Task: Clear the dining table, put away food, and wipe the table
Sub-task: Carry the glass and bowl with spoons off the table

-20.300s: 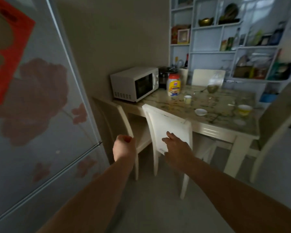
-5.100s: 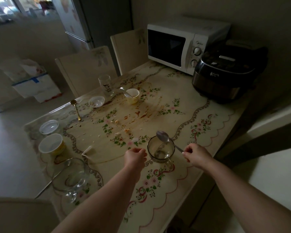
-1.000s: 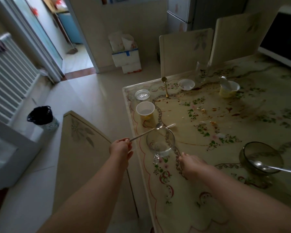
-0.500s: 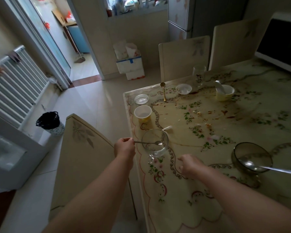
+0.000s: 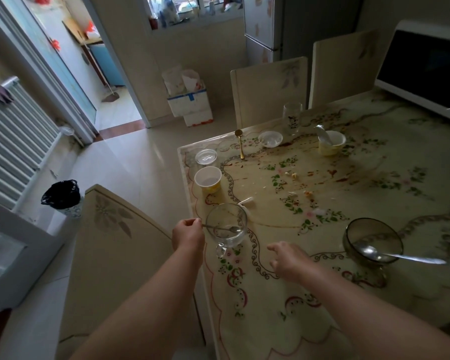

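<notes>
L hand [image 5: 189, 236]: pinches handle of small spoon [image 5: 221, 228] at worktop [image 5: 270, 320] edge; spoon's bowl end lies inside glass cup [image 5: 226, 216]. R hand [image 5: 289, 258]: released, fingers loose, holds nothing, near glass cup on its right side. Further right: dark glass bowl [image 5: 369, 229] w/ large spoon [image 5: 413, 259] resting in it. Beyond glass cup: yellow tub [image 5: 208, 181], clear lid [image 5: 205, 157], gold spoon [image 5: 240, 144]. Crumbs and stains [image 5: 322, 178] across worktop centre.

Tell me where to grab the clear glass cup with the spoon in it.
Grip the clear glass cup by its small loop handle, coming from the near side: the handle points toward the person, and the left hand, pinching the spoon, crowds the cup's left rim.
</notes>
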Available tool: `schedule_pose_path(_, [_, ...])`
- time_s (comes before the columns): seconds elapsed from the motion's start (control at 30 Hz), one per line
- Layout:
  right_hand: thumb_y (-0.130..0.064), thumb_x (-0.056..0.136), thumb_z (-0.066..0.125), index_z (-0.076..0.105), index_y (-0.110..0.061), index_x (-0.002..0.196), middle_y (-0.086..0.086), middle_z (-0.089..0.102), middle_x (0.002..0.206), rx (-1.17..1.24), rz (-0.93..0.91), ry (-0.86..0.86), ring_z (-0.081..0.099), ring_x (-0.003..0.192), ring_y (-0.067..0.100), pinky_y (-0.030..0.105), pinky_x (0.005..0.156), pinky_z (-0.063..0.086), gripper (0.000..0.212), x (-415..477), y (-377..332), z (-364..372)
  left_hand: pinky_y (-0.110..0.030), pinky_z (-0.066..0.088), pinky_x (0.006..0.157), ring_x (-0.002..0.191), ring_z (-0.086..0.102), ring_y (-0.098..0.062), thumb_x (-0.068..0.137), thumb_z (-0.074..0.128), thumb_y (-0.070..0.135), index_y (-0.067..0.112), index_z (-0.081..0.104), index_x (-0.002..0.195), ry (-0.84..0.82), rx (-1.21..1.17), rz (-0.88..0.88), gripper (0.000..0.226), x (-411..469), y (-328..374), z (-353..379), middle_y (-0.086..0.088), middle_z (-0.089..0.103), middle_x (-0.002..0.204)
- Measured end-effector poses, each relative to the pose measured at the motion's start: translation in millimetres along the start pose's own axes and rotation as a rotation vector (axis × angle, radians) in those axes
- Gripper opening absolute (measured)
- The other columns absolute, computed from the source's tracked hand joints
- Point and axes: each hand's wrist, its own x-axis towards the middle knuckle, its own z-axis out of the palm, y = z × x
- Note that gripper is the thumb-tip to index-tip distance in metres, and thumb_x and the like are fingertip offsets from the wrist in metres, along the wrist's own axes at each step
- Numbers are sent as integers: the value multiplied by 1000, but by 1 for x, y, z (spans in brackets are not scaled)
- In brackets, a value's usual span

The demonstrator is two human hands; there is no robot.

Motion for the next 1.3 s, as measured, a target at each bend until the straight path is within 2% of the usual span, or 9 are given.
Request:
schedule_pose_path(0.1, [-15,94,55,41,-24,142,-2,44,146,34,3,30,49,127,16,30,103,44,51,0,2,0,-39,54,84,87,61,-23,92,59,23,14,61,98,-15,-13,-31,11,1,-4,1,-7,65,94])
schedule_pose_path(0.33, [-15,94,54,44,-24,140,-3,44,145,42,6,36,46,130,17,32,107,40,49,2,7,1,-28,43,56,62,50,-19,89,63,19,6,63,100,-133,0,-117,18,-2,-13,3,-6,56,72])
schedule_pose_path(0.4, [-16,94,55,44,-24,140,-3,46,145,43,14,39,48,128,16,32,106,42,48,3,9,2,-27,41,53,62,48,-18,87,66,18,5,64,101,-189,4,-144,19,-4,-14,2,-6,55,73])
schedule_pose_path(0.53, [-16,94,54,46,-24,139,-4,47,143,22,40,31,47,129,16,31,107,40,46,4,14,7,-29,47,59,72,52,-17,82,73,15,3,61,103,-279,51,-221,27,-8,-17,-3,-9,58,87])
schedule_pose_path(0.77, [-16,94,53,49,-24,136,-3,52,140,40,107,43,51,124,16,30,104,43,44,1,20,13,-26,46,56,64,49,-15,91,63,20,1,59,100,-453,207,-299,21,-15,-17,-12,-8,52,78])
schedule_pose_path(0.9, [-15,93,53,52,-27,134,-3,55,136,56,160,91,55,120,16,30,98,48,42,-6,24,17,-30,52,64,83,57,-22,94,55,29,4,61,104,-574,276,-328,28,-14,-15,-10,-12,59,97])
schedule_pose_path(1.03, [-12,94,50,58,-27,128,-4,60,131,86,186,159,58,116,14,30,96,49,38,-16,28,23,-32,53,68,85,55,-22,97,49,25,1,65,100,-653,238,-349,30,-10,-17,-8,-12,57,93])
schedule_pose_path(1.17, [-10,93,50,61,-26,123,-7,62,127,119,183,242,59,114,11,25,96,48,36,-23,28,30,-38,51,82,83,54,-22,99,45,22,2,64,96,-676,154,-329,28,-10,-24,-1,-11,58,89])
schedule_pose_path(1.3, [-9,94,49,64,-26,120,-7,65,124,173,190,298,61,112,11,28,95,51,35,-29,27,36,-30,47,66,68,50,-18,101,41,24,4,60,91,-590,53,-260,30,-19,-29,13,-10,54,81])
